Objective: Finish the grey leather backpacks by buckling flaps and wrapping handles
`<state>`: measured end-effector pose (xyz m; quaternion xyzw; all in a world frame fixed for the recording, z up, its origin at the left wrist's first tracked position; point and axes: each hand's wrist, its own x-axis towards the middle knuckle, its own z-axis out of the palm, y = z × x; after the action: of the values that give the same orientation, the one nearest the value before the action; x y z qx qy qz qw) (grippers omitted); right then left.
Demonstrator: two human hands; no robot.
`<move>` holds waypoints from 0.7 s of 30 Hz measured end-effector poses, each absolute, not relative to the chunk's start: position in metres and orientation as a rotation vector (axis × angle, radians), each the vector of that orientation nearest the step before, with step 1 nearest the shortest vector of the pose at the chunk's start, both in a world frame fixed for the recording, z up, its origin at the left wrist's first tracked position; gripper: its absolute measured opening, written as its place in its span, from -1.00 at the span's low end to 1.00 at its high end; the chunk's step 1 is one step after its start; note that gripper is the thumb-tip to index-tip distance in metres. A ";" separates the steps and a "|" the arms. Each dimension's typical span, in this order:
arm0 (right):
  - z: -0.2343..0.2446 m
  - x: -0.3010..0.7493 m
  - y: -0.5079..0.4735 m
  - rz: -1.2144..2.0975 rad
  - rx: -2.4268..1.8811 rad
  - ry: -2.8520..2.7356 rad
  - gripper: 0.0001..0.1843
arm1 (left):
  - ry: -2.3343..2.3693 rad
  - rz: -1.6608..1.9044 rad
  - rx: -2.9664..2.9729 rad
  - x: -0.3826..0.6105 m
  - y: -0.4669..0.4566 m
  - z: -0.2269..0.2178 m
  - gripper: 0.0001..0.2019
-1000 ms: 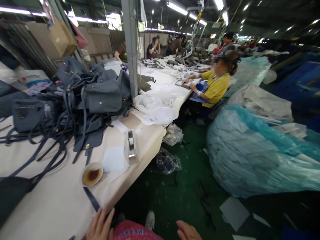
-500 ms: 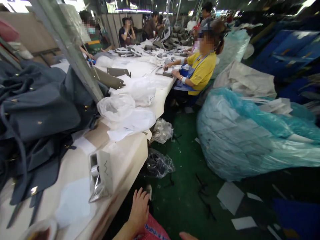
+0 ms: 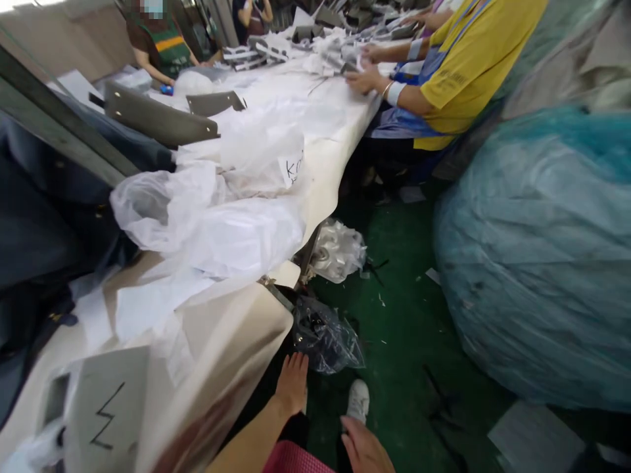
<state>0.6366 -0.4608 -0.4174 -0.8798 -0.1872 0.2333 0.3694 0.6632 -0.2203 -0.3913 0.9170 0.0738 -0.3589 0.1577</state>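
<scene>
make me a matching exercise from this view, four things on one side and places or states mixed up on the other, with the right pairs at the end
Column one
1. left hand
2. tape dispenser
3. teal plastic bag
4. shoe

Column two
a. bulging, at the right side of the picture
b. white, just above the right hand in the picture
c. fingers extended, just below a clear plastic bag with dark contents in the picture
d. on the table at the lower left, marked with a black zigzag

Right pairs: 1-c, 2-d, 3-a, 4-b
</scene>
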 end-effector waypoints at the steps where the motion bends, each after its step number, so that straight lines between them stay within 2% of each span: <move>1: -0.429 0.650 -0.456 0.601 -2.253 -0.512 -0.60 | 0.236 -1.029 2.624 0.672 -0.223 -0.408 -0.24; 11: -0.530 0.747 -0.438 0.552 -2.259 -0.563 -0.59 | 0.352 -1.009 2.662 0.762 -0.242 -0.545 -0.14; 13: -0.554 0.759 -0.437 0.540 -2.248 -0.552 -0.57 | 0.375 -1.020 2.680 0.772 -0.242 -0.569 -0.25; 17: -0.590 0.778 -0.420 0.517 -2.197 -0.540 -0.53 | 0.273 -1.168 2.617 0.759 -0.247 -0.607 -0.64; 21: -0.622 0.776 -0.381 0.554 -2.091 -0.579 -0.59 | 0.114 -1.317 2.468 0.721 -0.245 -0.621 -0.68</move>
<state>0.7756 -0.3811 -0.6220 -0.8403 -0.2327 0.2226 0.4362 0.7206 -0.2446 -0.6211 0.8687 0.0402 -0.4636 0.1699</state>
